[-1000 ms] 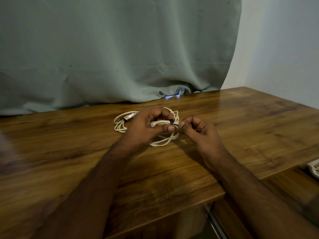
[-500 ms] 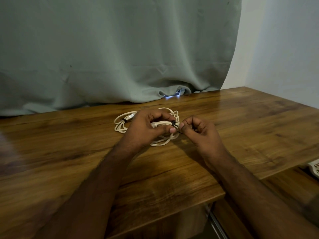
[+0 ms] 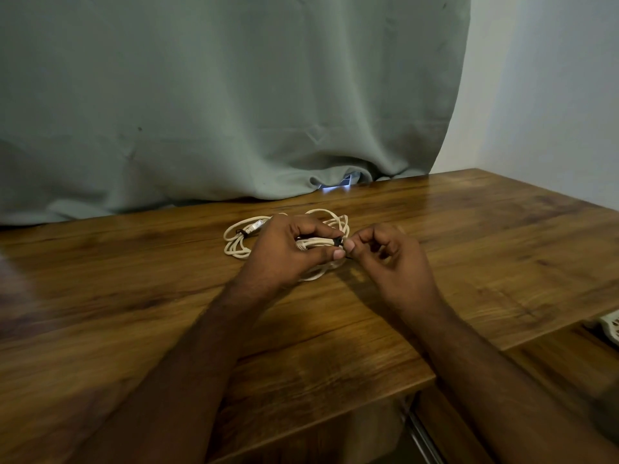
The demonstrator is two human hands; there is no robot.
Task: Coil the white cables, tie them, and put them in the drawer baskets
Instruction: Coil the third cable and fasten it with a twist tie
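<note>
A coiled white cable (image 3: 316,242) is held a little above the wooden table (image 3: 134,296), gripped in my left hand (image 3: 288,251) with thumb below and fingers curled over the bundle. A small black tie (image 3: 337,242) wraps the bundle at its right end. My right hand (image 3: 385,256) pinches that tie's end with thumb and forefinger, right beside my left fingertips. A second white cable coil (image 3: 236,241) with a dark tie and a plug lies on the table just behind and left of my left hand.
A grey-green curtain (image 3: 234,112) hangs along the table's far edge. At the lower right, a white plastic basket (image 3: 611,326) corner shows beside the table, above a lower wooden surface (image 3: 552,363). A metal rail (image 3: 422,433) runs under the table's front edge.
Both hands stay at the bundle; my right hand's fingers have loosened and shifted slightly right while still pinching the tie. The cable coils have not moved.
</note>
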